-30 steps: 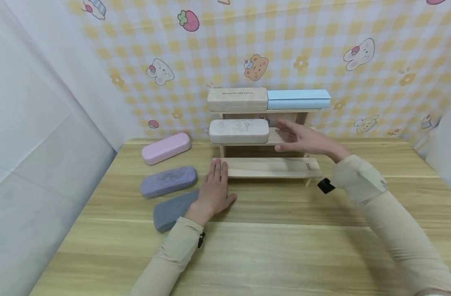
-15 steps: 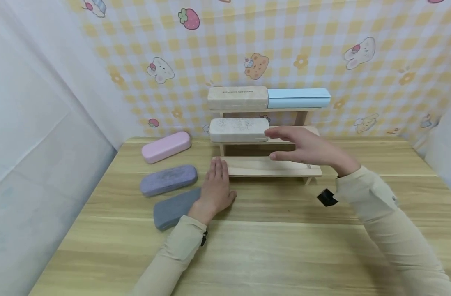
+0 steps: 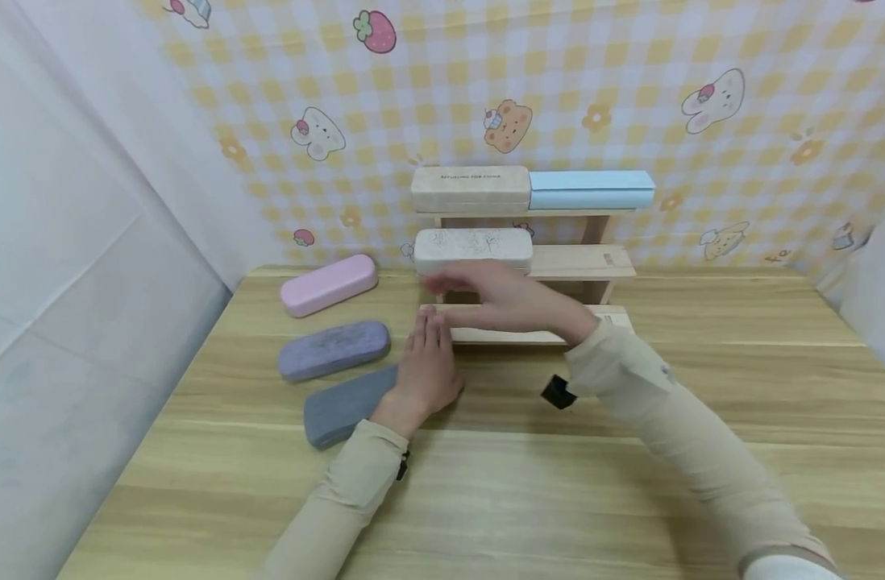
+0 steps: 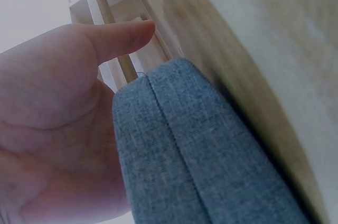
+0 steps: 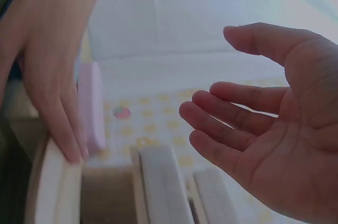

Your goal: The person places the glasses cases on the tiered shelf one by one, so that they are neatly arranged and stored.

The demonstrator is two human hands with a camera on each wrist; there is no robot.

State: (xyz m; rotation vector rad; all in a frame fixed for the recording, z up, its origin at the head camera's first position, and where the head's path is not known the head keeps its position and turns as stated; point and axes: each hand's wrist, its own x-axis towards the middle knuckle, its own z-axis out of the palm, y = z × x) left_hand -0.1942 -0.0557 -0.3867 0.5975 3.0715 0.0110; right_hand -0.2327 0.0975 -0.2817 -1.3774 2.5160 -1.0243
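Note:
My left hand (image 3: 430, 366) lies with straight fingers, fingertips on the left end of the lowest step of a wooden three-tier rack (image 3: 515, 336). Its palm is beside the end of a grey fabric glasses case (image 3: 344, 407), which also shows large in the left wrist view. Holding nothing, my right hand (image 3: 511, 300) hovers in front of the rack, fingers reaching left close to the left hand. It overlaps the lower edge of a white patterned glasses case (image 3: 479, 244) on the middle step. The right wrist view shows its fingers loosely spread.
On the top step sit a beige lettered case (image 3: 471, 189) and a light blue case (image 3: 591, 191), side by side. A purple case (image 3: 334, 350) and a pink case (image 3: 330, 285) lie on the wooden table (image 3: 486, 499) left of the rack. A checked cloth (image 3: 595, 72) hangs behind.
My right hand has swept left from the right part of the middle step, past the white case, toward the left hand. The left hand and the cases have stayed put.

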